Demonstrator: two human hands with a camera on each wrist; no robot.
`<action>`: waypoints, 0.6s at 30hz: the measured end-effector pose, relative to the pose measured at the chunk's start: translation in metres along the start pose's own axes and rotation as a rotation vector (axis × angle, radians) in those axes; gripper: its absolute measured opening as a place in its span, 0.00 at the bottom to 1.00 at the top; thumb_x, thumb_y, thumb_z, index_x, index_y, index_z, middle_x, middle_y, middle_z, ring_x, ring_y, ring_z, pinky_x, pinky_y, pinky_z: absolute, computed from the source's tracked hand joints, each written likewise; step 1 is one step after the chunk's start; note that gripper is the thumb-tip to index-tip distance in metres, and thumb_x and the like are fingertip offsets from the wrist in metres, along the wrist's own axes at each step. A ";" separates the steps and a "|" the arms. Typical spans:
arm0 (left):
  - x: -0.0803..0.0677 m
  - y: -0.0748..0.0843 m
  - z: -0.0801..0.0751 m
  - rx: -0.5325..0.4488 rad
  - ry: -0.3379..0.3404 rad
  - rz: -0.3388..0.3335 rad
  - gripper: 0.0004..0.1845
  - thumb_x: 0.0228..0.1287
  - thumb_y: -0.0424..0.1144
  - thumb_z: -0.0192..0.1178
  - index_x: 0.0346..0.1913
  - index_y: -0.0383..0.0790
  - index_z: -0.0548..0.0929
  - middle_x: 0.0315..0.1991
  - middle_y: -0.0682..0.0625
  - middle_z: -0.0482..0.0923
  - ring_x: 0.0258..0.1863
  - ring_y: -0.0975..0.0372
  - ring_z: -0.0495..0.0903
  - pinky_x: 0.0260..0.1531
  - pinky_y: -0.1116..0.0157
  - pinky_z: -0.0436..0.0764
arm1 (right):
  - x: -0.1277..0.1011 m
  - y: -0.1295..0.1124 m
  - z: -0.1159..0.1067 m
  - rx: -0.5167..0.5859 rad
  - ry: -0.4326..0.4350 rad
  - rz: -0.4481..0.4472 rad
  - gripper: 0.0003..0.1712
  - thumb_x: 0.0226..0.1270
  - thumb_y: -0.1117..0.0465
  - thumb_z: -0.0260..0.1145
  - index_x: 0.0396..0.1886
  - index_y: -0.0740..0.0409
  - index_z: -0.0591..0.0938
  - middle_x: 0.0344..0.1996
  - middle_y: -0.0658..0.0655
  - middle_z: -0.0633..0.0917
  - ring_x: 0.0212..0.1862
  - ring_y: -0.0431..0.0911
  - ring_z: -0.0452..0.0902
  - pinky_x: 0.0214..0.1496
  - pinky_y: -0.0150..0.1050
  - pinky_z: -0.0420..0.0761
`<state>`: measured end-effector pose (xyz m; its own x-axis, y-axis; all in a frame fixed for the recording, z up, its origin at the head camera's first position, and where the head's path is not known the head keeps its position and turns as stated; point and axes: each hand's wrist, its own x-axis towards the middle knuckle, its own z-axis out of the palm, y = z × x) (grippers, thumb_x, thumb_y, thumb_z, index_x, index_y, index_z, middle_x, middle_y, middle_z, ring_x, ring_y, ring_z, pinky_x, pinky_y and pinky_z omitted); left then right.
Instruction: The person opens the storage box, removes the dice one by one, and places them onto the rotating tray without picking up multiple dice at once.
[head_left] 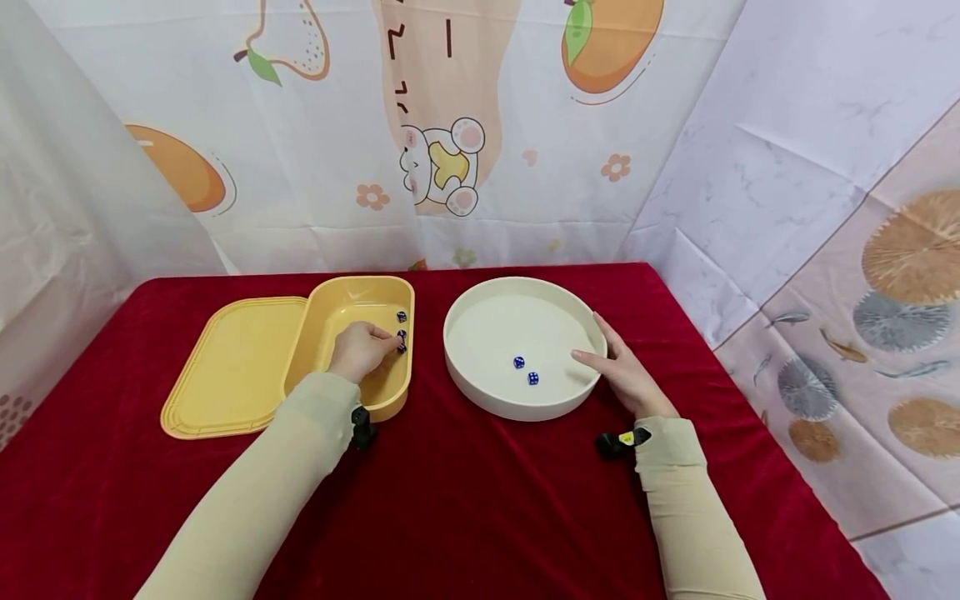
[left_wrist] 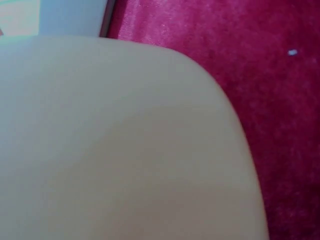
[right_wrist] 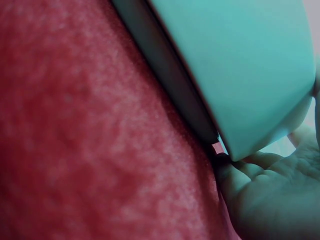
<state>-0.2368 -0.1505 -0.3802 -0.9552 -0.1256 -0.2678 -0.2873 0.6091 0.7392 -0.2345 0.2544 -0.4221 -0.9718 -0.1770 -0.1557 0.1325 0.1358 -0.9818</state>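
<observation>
A worktop (head_left: 480,500) draped in red velvet cloth is being shown, walled in behind and at the sides by hung plastic sheets printed with oranges, a cartoon bear and marble patterns. On it, an oval yellow plastic box (head_left: 390,400) is being kept at the left, its edge overlapping a flat yellow plastic lid (head_left: 232,367) just beside it, and a round cream-coloured shallow tray (head_left: 480,396) is being kept at the right, a little apart from the box.

The left hand (head_left: 360,350) is being held inside the box, and its fingers (head_left: 390,343) are being curled round a small blue die with white pips (head_left: 402,347); whether one or two dice are being pinched there cannot be told. A further die (head_left: 401,317) is lying free on the box floor, just beyond the fingertips. The right hand (head_left: 626,375) is being rested against the outer wall of the tray, its fingers relaxed and laid along the rim, the thumb stretched over it.

Counted: two dice (head_left: 526,370) are lying in the tray close together, and at least two are in the box; one box, one lid and one tray are being shown.

The dice are judged to be light, hard and smooth, so a slip is likely unless opposite flat faces are being pinched between thumb and fingertip. The wrist views are being filled with blurred box wall, tray wall and cloth only.
</observation>
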 end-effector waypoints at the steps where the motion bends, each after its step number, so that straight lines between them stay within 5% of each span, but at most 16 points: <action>1: 0.000 0.001 0.000 -0.012 0.007 0.005 0.16 0.68 0.45 0.62 0.49 0.34 0.84 0.35 0.45 0.87 0.27 0.63 0.81 0.28 0.69 0.79 | 0.000 0.000 0.000 -0.005 0.001 0.003 0.54 0.68 0.59 0.67 0.81 0.41 0.42 0.80 0.53 0.47 0.78 0.47 0.48 0.64 0.26 0.68; 5: -0.001 0.004 -0.003 -0.077 0.024 0.024 0.19 0.70 0.44 0.60 0.54 0.33 0.80 0.42 0.40 0.85 0.28 0.62 0.83 0.30 0.68 0.82 | 0.000 -0.001 0.000 -0.005 -0.002 -0.002 0.53 0.69 0.59 0.66 0.81 0.41 0.42 0.80 0.52 0.46 0.79 0.47 0.47 0.68 0.29 0.66; 10: 0.001 0.005 -0.007 -0.143 0.035 0.057 0.21 0.73 0.43 0.56 0.60 0.33 0.79 0.48 0.37 0.82 0.31 0.61 0.83 0.32 0.66 0.85 | -0.001 -0.001 0.001 0.009 -0.008 -0.017 0.53 0.69 0.60 0.65 0.81 0.42 0.42 0.80 0.53 0.47 0.79 0.48 0.47 0.56 0.19 0.69; 18: -0.002 0.012 -0.015 -0.193 0.053 0.071 0.21 0.72 0.45 0.59 0.58 0.34 0.80 0.48 0.40 0.80 0.32 0.63 0.80 0.31 0.70 0.85 | 0.000 0.000 0.000 0.010 0.000 -0.017 0.52 0.69 0.61 0.65 0.81 0.42 0.43 0.80 0.52 0.47 0.78 0.47 0.48 0.57 0.20 0.69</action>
<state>-0.2390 -0.1543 -0.3615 -0.9744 -0.1320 -0.1821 -0.2229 0.4571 0.8611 -0.2346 0.2546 -0.4220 -0.9739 -0.1794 -0.1388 0.1177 0.1230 -0.9854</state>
